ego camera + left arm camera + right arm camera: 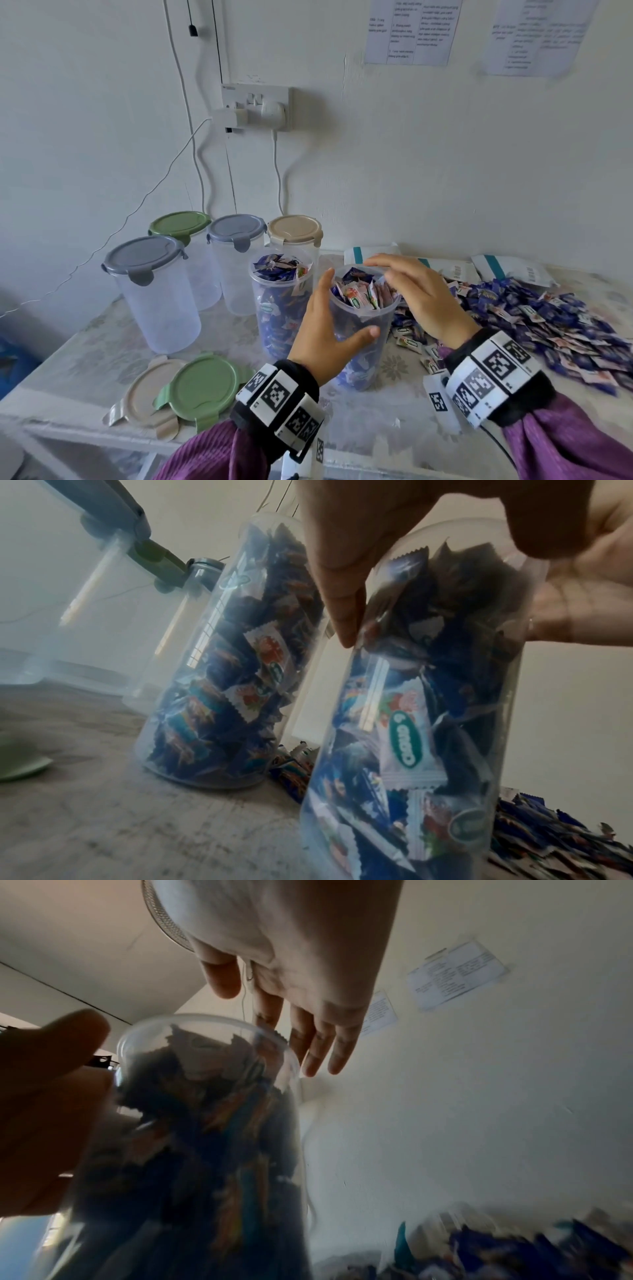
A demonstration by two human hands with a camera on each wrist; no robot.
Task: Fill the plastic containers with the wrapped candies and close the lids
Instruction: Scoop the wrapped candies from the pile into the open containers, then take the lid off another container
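L hand (323,329) wraps the near container (363,342) to steady it on the table (85,359). R hand (416,298) hovers over its rim, fingers loose, holding nothing, prob. tamping candies (363,291). Container's full; green lid (202,387) lies beside, ready to go on.

Your head view is evenly lit by soft daylight, no hard shadows; wide-angle bends the wall (445,154) edges, and the candy pile (565,329) smears at right. Your left wrist view is hazy and blurred at left, glare streaks on the jar (219,647). Right wrist view is dim, backlit, motion-blurred below.
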